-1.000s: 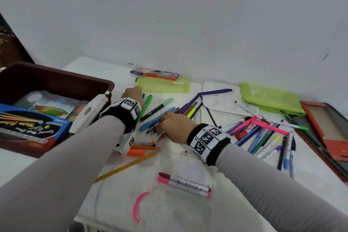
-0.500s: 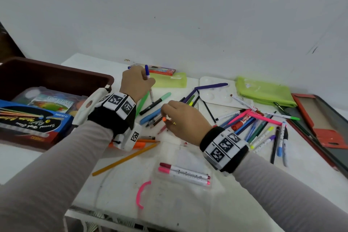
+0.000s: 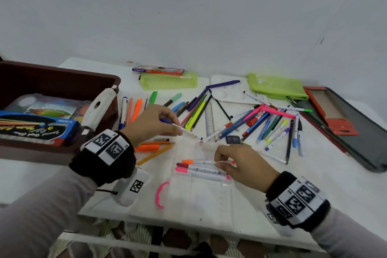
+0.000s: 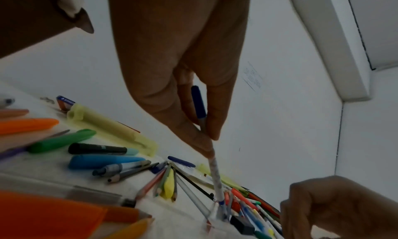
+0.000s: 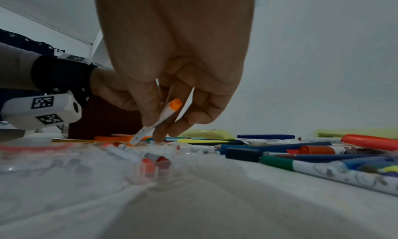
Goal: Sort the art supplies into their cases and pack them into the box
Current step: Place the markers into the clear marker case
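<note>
Clear pouch [image 3: 201, 192] on worktop [image 3: 261, 201]: two markers, possibly more. Left hand [image 3: 150, 123] grip pinches blue-capped marker [image 3: 184, 130], raised. Right hand [image 3: 245, 163] grip pinches orange-capped marker [image 3: 201, 161] over pouch.

A blue-capped white marker [image 3: 181, 129] is pinched, tilted, in the left hand [image 3: 150, 124]; an orange-capped one [image 3: 206, 161] lies under the right hand's [image 3: 244, 164] fingertips, over a clear case [image 3: 201, 189].

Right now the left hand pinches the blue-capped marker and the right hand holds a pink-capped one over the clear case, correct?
Not quite. The right hand holds an orange-capped marker, as the right wrist view shows. The left hand does pinch the blue-capped marker.
</note>
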